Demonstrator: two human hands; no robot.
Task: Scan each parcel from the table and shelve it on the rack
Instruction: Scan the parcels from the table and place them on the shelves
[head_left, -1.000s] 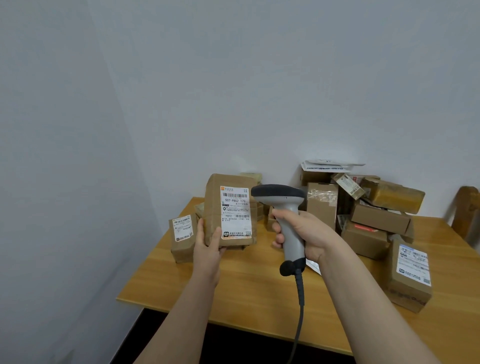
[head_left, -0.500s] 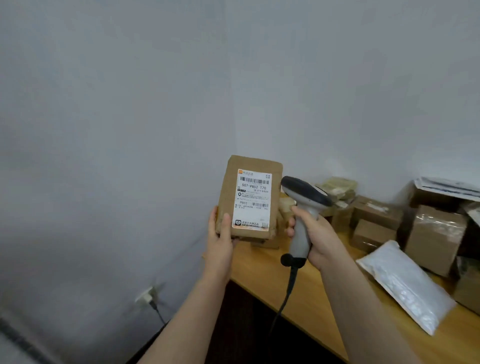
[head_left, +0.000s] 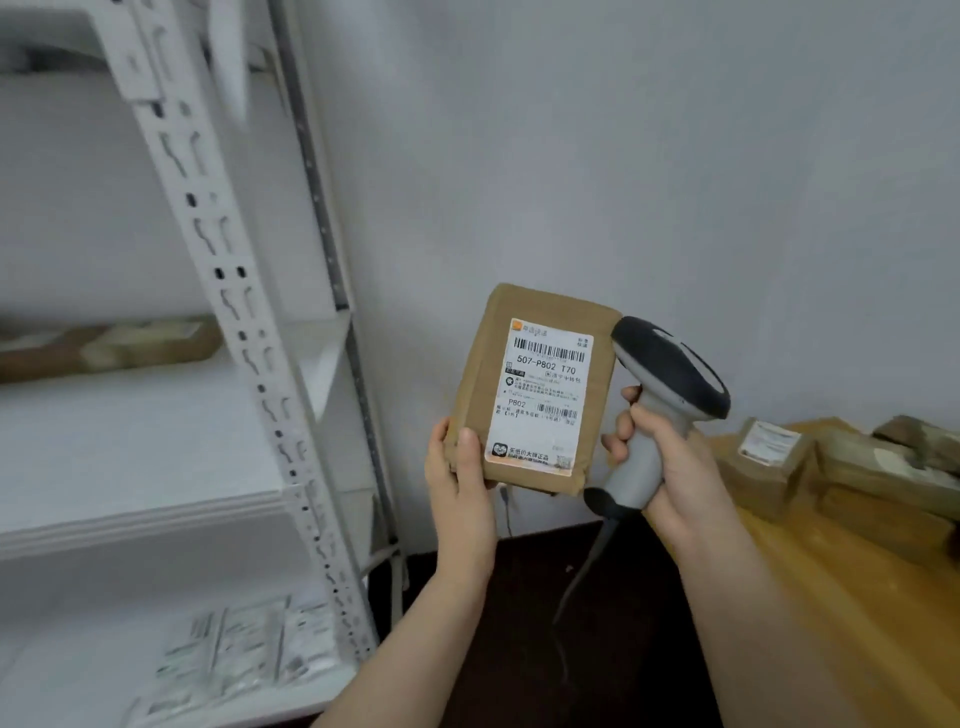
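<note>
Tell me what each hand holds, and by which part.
The left hand grips the white-labelled brown cardboard parcel by its lower left corner; the right hand grips the grey corded barcode scanner by its handle.

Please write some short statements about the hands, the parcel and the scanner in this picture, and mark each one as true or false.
1. The left hand holds the parcel, label toward the camera. True.
2. The right hand is empty. False: it grips the scanner.
3. The parcel lies on the rack. False: it is held in the air, right of the rack.
4. Other parcels lie on the table. True.
</note>
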